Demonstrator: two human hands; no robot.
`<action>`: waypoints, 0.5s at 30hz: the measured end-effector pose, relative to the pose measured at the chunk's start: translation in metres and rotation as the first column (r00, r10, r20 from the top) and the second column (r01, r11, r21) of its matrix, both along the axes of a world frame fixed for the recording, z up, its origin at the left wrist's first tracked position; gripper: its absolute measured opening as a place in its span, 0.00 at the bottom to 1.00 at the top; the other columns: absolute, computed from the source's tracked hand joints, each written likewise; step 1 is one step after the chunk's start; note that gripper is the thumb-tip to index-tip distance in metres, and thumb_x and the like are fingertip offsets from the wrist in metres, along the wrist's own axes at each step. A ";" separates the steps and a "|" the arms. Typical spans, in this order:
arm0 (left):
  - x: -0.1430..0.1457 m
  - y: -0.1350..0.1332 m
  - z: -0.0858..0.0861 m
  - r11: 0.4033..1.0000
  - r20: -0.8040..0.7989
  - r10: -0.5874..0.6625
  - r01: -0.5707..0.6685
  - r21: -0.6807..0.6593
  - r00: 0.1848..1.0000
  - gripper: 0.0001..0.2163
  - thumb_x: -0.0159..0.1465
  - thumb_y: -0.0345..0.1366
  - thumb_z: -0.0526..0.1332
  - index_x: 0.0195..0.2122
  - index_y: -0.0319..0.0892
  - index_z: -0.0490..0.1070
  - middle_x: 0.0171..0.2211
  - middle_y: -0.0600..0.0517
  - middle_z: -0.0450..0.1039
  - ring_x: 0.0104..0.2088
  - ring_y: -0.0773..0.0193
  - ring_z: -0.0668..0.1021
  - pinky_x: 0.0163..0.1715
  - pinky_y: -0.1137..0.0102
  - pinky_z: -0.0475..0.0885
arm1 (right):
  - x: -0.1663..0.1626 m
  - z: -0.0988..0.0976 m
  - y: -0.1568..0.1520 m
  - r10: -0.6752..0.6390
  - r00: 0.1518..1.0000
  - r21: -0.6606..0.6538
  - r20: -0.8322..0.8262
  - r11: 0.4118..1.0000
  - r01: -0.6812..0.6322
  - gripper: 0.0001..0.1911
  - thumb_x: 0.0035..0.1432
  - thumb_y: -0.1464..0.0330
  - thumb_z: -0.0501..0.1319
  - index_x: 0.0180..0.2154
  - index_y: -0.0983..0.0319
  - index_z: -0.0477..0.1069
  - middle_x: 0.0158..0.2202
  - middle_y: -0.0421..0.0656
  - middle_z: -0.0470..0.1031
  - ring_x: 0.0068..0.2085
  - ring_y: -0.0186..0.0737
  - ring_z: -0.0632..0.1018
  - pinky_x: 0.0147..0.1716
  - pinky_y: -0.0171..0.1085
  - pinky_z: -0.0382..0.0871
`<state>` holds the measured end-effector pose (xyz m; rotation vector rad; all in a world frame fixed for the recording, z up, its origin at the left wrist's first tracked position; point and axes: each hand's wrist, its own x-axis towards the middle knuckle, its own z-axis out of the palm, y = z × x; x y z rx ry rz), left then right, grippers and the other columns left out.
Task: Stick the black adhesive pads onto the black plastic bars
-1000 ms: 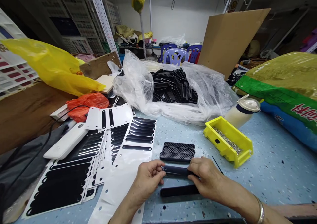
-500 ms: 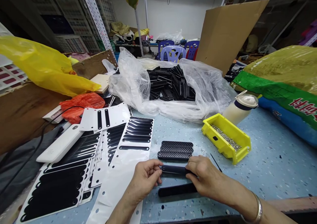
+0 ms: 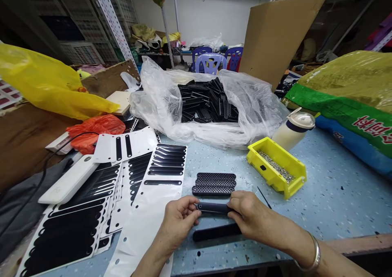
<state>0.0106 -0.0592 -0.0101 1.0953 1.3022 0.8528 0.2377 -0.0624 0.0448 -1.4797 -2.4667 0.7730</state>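
Observation:
A long black plastic strip [image 3: 213, 207] is held level just above the table, pinched at both ends. My left hand [image 3: 179, 222] is closed on its left end and my right hand [image 3: 249, 216] on its right end. A second black strip [image 3: 214, 232] lies flat on the table right below it. Just beyond my hands sits a short stack of black mesh-textured strips [image 3: 214, 183]. White backing sheets with black oval stickers [image 3: 167, 167] lie to the left of my hands.
A clear plastic bag full of black strips [image 3: 208, 105] sits at the back centre. A yellow bin of small metal parts [image 3: 277, 167] and a white bottle [image 3: 294, 130] stand right. A white power bank [image 3: 69, 181], orange bag [image 3: 92, 130] and yellow bag [image 3: 45, 81] lie left.
Both hands keep their grip on the strip. The view has shifted slightly, so everything sits a little lower-left in the picture.

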 end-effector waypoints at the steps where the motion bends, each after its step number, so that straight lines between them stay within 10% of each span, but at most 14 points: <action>1: 0.000 0.000 0.000 1.000 -0.001 -0.003 0.003 0.003 1.000 0.10 0.48 0.33 0.66 0.33 0.39 0.76 0.20 0.57 0.72 0.18 0.68 0.77 0.18 0.75 0.70 | 0.000 0.001 0.000 0.000 1.000 -0.003 0.001 1.000 0.000 0.05 0.55 0.78 0.61 0.29 0.65 0.73 0.33 0.45 0.74 0.34 0.39 0.75 0.35 0.35 0.68; 15: -0.002 -0.001 -0.003 0.999 -0.016 -0.047 0.047 0.017 0.999 0.09 0.52 0.32 0.66 0.36 0.39 0.76 0.22 0.56 0.73 0.21 0.67 0.79 0.21 0.75 0.72 | 0.002 0.000 0.000 -0.003 0.999 -0.024 -0.037 1.000 0.002 0.06 0.56 0.78 0.60 0.30 0.64 0.73 0.34 0.44 0.73 0.35 0.38 0.75 0.35 0.34 0.68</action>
